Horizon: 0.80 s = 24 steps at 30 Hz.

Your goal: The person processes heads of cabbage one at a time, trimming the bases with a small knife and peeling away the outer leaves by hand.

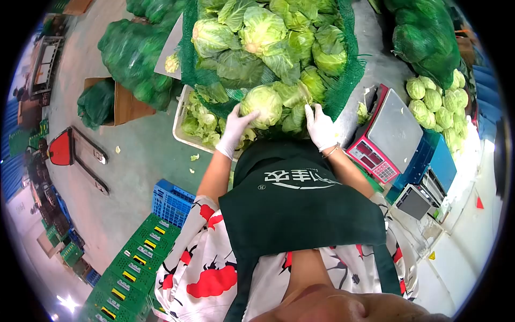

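Observation:
A pale green cabbage (262,106) sits at the near edge of a green mesh sack full of cabbages. My left hand (234,130), in a white glove, curls against its left side, with the thumb laid over the front. A loose outer cabbage leaf (292,95) lies just right of that head. My right hand (321,129), gloved too, has thumb and finger closed at the leaf's right end; the exact grip is partly hidden. Several cabbages (263,29) with darker outer leaves fill the opened mesh sack (346,80) beyond both hands.
A pale crate (179,126) with leaf scraps stands below the sack on the left. A red-framed scale (394,126) is to the right, near piled cabbages (437,104). Full mesh sacks (137,59), a red pallet jack (61,147) and green crates (134,263) occupy the left side.

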Tool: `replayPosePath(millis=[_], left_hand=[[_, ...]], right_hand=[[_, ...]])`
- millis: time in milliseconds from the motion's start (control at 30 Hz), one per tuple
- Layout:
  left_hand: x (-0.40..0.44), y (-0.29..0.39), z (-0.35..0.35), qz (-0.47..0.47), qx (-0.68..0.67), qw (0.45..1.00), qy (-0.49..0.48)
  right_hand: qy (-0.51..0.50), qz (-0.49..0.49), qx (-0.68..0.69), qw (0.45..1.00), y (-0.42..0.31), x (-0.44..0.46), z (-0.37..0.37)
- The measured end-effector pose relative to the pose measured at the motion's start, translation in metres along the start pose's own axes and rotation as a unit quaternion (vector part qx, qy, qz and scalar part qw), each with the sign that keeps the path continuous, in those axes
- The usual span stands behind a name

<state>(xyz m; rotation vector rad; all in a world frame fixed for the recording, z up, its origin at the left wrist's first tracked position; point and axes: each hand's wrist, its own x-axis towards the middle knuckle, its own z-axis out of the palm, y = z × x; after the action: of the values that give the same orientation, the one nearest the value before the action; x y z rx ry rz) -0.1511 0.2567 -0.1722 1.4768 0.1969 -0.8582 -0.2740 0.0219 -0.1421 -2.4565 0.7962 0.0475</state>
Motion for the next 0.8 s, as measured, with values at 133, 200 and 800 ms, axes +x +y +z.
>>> replayPosePath(millis=[133,200,800], left_hand=[[0.031,0.011,-0.015,-0.023,0.017,0.997,0.066],[0.022,0.023,-0.011,0.015,-0.029,0.992,0.121],[0.024,0.034,0.014,0.155,0.467,0.870,0.023]], right_hand=[[-0.039,-0.033,-0.068,0.996,0.014,0.002,-0.005],[-0.051,-0.034,-0.066,0.996,0.014,0.000,-0.006],[-0.076,-0.245,-0.057,0.965,-0.061,0.035,0.002]])
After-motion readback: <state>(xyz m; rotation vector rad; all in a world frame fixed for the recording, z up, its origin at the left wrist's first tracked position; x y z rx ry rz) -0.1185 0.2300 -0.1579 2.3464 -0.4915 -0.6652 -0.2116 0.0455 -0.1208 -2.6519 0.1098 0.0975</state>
